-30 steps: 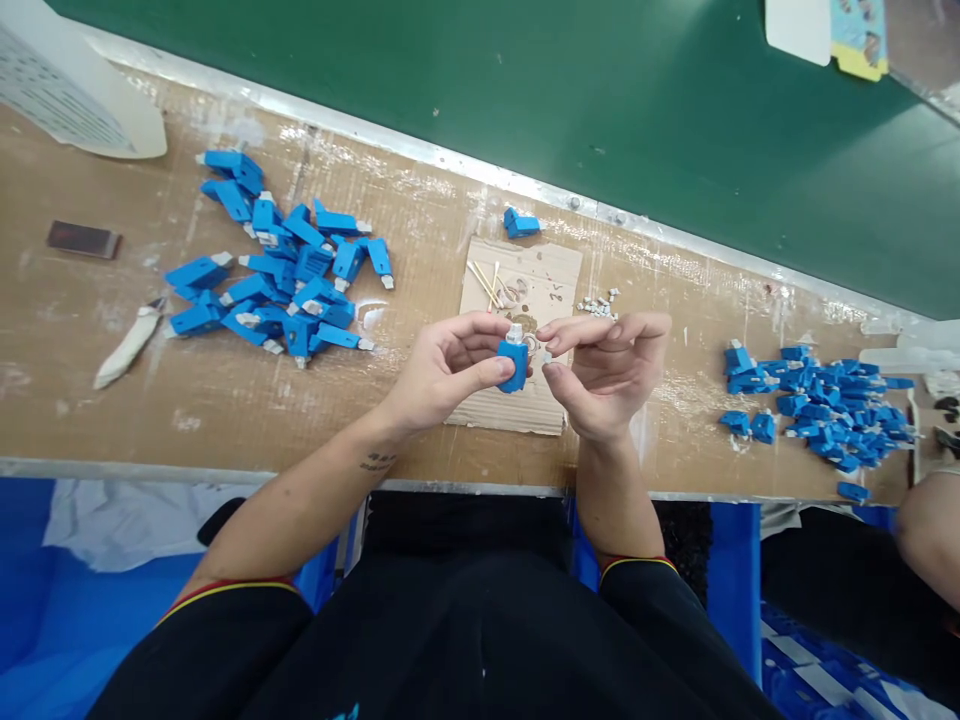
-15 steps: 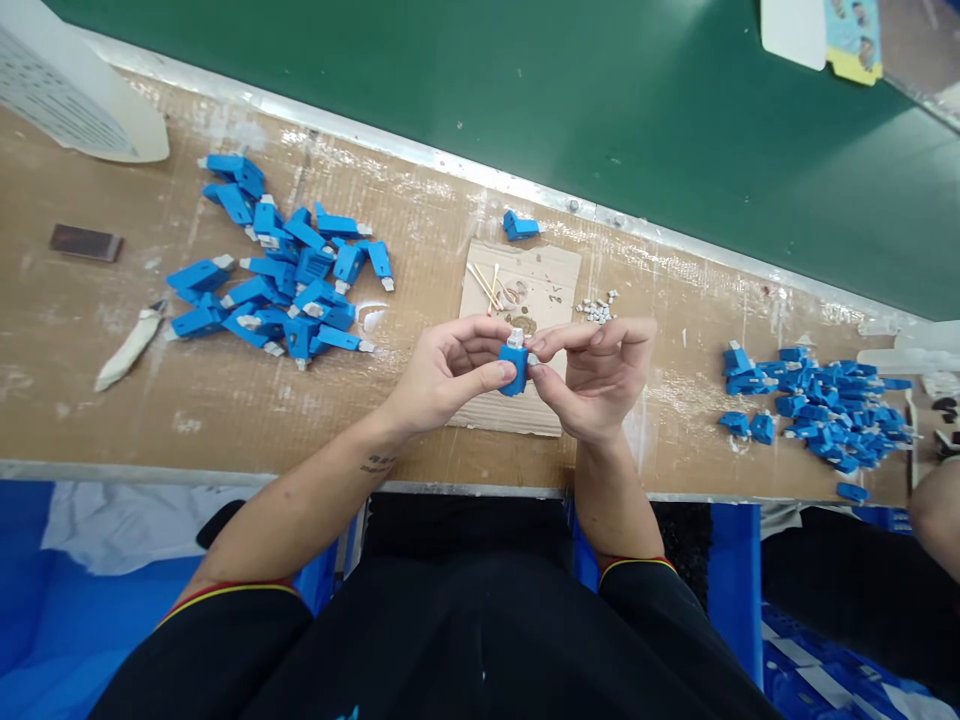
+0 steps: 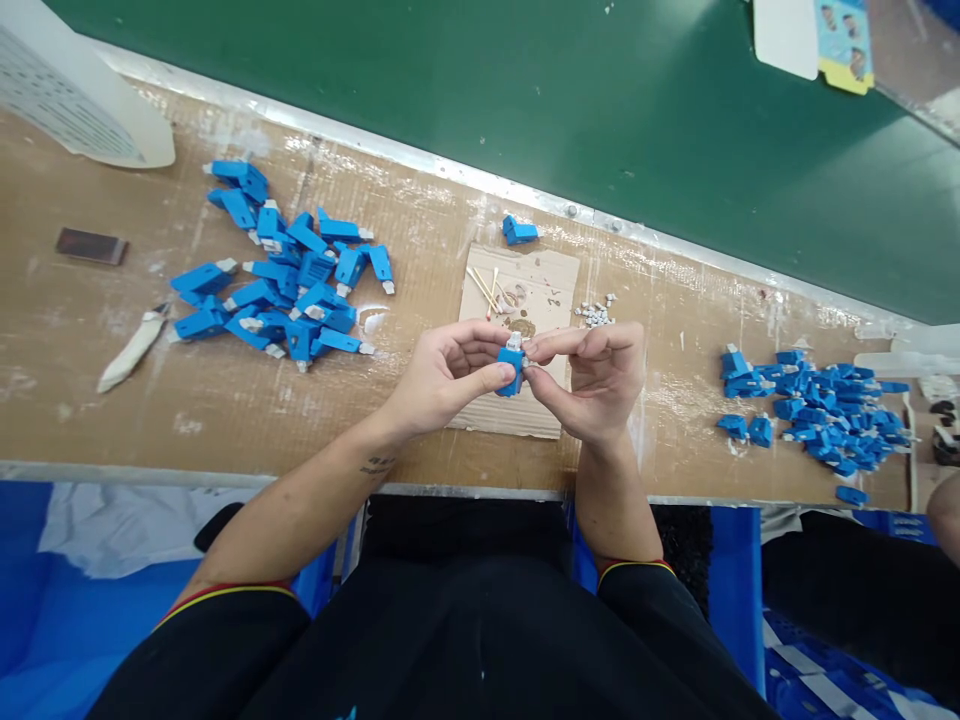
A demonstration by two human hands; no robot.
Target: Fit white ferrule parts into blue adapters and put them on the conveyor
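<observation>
Over a cardboard piece (image 3: 491, 412), my left hand (image 3: 457, 375) grips a small blue part (image 3: 510, 372) with a pale tip pointing up. My right hand (image 3: 589, 380) pinches a tiny pale piece (image 3: 526, 364) against the right side of that part. Matchsticks (image 3: 486, 290) and brown smears lie on the cardboard. Small grey-white pieces (image 3: 596, 312) are heaped just beyond my right hand. A single blue part (image 3: 519, 230) rests behind the cardboard.
Blue parts (image 3: 296, 270) lie piled at the left, and more (image 3: 840, 405) at the right. A wrapped white tool (image 3: 133, 350), a dark block (image 3: 91, 246) and a white container (image 3: 97, 110) are at far left. Another person's arm (image 3: 946, 515) shows at the right edge.
My right hand has moved slightly left, bringing the tiny pale piece up against the blue part. The blue part is tilted a little more. The view has shifted slightly.
</observation>
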